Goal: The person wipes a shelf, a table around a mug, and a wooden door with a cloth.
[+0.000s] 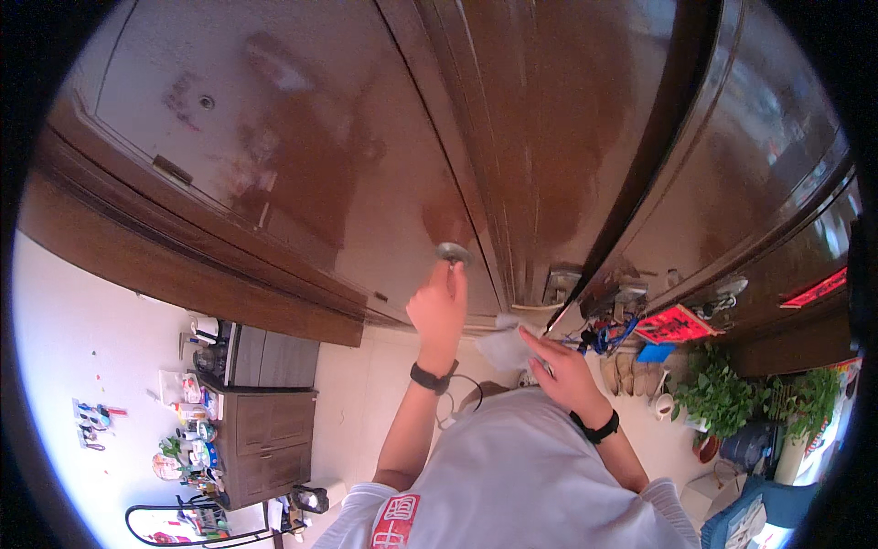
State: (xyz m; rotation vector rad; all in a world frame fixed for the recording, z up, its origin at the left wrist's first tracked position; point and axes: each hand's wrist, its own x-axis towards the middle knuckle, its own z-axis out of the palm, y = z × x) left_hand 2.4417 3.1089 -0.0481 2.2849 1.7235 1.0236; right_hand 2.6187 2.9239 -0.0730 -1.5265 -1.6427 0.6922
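My left hand (439, 305) is raised to a glossy brown wooden door (384, 171). Its fingers are closed on the key or knob part at a round metal door plate (454, 252); the fingers hide exactly what they pinch. Lower and to the right, my right hand (569, 376) holds a thin white cloth or tissue (509, 348), its index finger stretched along it. Black bands circle both wrists. Beside the door edge, a metal latch (564, 283) sits near a dark vertical gap.
Right of the gap, a second door panel carries a red paper with writing (675, 324) and blue cords (609, 335). Shoes (627, 374), potted plants (717, 392) and a blue chair (768, 511) stand at right. A brown cabinet (274, 429) laden with items is at left.
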